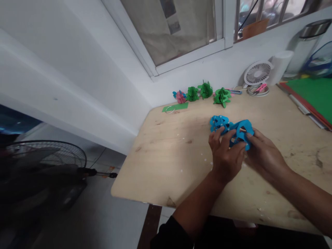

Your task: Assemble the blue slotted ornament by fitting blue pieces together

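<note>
Between both hands is a blue paper craft made of cut, looped pieces, held just above the wooden table. My left hand pinches its near side with curled fingers. On the right, my right hand grips the larger looped end, thumb on top; its other fingers are partly hidden behind the paper. Farther back stand finished-looking green paper figures, a lighter green one and a pink and blue one.
A green paper strip with a thin ring lies at the back left. A small white fan, a coiled cable and green sheets are at the back right. A large floor fan stands left of the table.
</note>
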The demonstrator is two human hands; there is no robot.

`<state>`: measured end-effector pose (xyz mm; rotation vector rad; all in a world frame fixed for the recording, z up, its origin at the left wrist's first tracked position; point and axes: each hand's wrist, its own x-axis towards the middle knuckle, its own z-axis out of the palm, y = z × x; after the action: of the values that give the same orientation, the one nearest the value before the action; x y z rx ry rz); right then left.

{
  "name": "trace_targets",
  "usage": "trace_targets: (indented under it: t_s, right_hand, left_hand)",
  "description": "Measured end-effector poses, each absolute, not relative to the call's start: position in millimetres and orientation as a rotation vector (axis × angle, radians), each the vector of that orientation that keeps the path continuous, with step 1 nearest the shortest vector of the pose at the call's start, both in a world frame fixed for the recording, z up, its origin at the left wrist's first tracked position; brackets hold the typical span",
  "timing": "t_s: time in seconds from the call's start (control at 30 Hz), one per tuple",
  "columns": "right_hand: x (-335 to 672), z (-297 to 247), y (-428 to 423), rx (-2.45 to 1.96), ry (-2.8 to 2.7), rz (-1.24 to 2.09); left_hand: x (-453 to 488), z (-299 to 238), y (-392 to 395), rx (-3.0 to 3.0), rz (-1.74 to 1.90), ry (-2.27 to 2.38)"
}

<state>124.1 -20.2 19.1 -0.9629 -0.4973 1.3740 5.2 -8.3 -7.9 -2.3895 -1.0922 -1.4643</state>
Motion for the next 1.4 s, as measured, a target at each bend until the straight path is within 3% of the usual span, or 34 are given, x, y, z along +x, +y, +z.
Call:
trace_targets:
  t_s: [1.4]
  right_hand:
    - [127.6,20.5,-24.4,-0.892,-0.522,1.502]
  left_hand:
    - [4.7,-18.6,-3.9,-2.362,-1.486,-1.082]
